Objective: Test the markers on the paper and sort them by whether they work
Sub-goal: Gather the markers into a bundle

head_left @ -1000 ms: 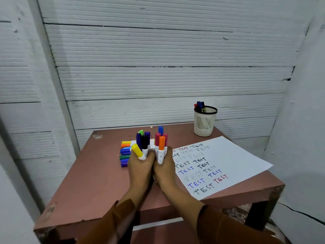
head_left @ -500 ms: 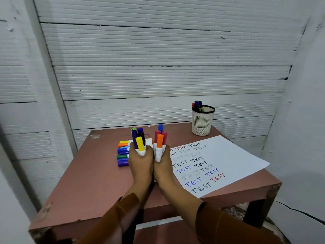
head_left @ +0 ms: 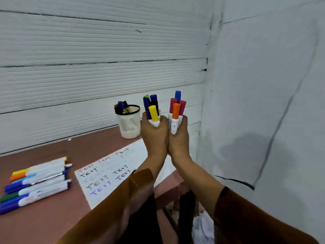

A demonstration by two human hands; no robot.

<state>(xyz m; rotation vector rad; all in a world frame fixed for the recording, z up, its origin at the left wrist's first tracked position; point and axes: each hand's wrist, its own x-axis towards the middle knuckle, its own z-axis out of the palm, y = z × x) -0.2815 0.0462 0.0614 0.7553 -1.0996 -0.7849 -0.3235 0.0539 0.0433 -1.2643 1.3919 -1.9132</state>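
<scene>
My left hand (head_left: 154, 136) grips an upright bunch of markers (head_left: 152, 108) with yellow, dark blue, purple and green caps. Pressed against it, my right hand (head_left: 178, 138) grips a second bunch of markers (head_left: 176, 108) with orange, pink and blue caps. Both hands are raised above the right end of the paper (head_left: 112, 171), which carries rows of "TEST" in black, red and blue. A row of capped markers (head_left: 37, 184) lies flat on the table at the left. A white mesh cup (head_left: 129, 125) holding a few markers stands behind the paper.
The brown table (head_left: 58, 219) sits in a corner of white ribbed walls; the right wall (head_left: 263, 103) is close to my right hand. Beyond the table's right edge, crumpled white material (head_left: 202, 226) lies on the floor.
Both hands have lifted the two marker bunches up and to the right, toward the cup. My view has swung right, so the lying markers and paper now appear at the left.
</scene>
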